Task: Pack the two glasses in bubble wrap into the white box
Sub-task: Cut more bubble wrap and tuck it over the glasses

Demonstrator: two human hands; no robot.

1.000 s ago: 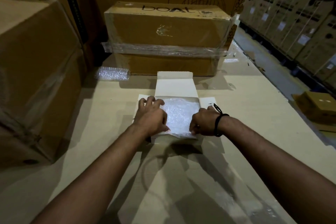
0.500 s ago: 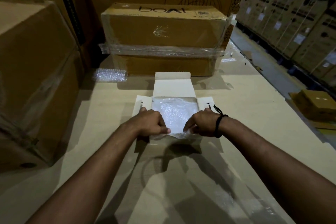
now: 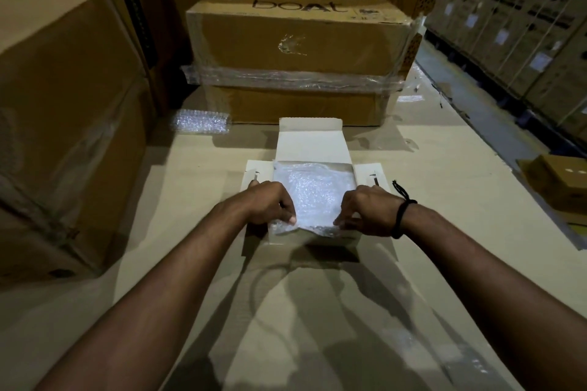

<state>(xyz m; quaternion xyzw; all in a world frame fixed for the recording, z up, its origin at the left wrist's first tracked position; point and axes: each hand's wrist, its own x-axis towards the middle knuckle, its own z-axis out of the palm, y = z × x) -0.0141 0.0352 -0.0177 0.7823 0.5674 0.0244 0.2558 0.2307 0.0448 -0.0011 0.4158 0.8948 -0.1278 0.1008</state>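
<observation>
The white box (image 3: 311,143) sits open on the cardboard surface, lid flap raised at the back and side flaps spread out. A sheet of bubble wrap (image 3: 313,194) fills its opening and hides whatever lies beneath. My left hand (image 3: 268,203) pinches the near left edge of the wrap. My right hand (image 3: 365,213), with a black wrist band, pinches the near right edge. A second bubble-wrapped roll (image 3: 201,120) lies apart at the back left. No bare glass shows.
A taped brown carton (image 3: 301,51) marked boat stands just behind the white box. A large carton (image 3: 63,111) walls off the left. A small brown box (image 3: 562,181) sits at the right edge, with stacked cartons (image 3: 524,25) across an aisle beyond.
Both hands slid from the middle of the box back to its near edge and now pinch the wrap's front corners. More of the bubble wrap shows between them.
</observation>
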